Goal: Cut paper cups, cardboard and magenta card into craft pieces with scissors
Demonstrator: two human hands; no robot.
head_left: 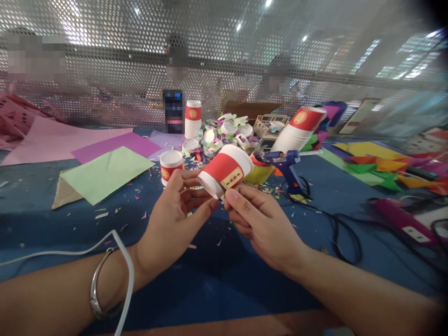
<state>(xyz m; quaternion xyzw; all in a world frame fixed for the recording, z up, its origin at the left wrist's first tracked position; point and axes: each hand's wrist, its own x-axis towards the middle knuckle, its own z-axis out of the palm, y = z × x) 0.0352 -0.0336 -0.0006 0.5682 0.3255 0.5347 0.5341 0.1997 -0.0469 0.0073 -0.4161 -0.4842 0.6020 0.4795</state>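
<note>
A paper cup point(226, 172) with a red band and a yellow label is held tilted on its side above the blue table point(217, 261). My left hand point(175, 219) pinches its base rim with thumb and fingers, a bangle on that wrist. My right hand point(259, 219) grips the cup's lower edge from the right, fingers curled. Both hands meet under the cup.
A blue glue gun point(285, 165) stands right of the cup, its black cord trailing right. A small red-banded cup point(171, 164), a tall cup stack point(193, 119), a tilted stack point(301, 128), coloured paper sheets point(105, 175), scraps and a white cable point(70, 252) lie around. People sit beyond a perforated screen.
</note>
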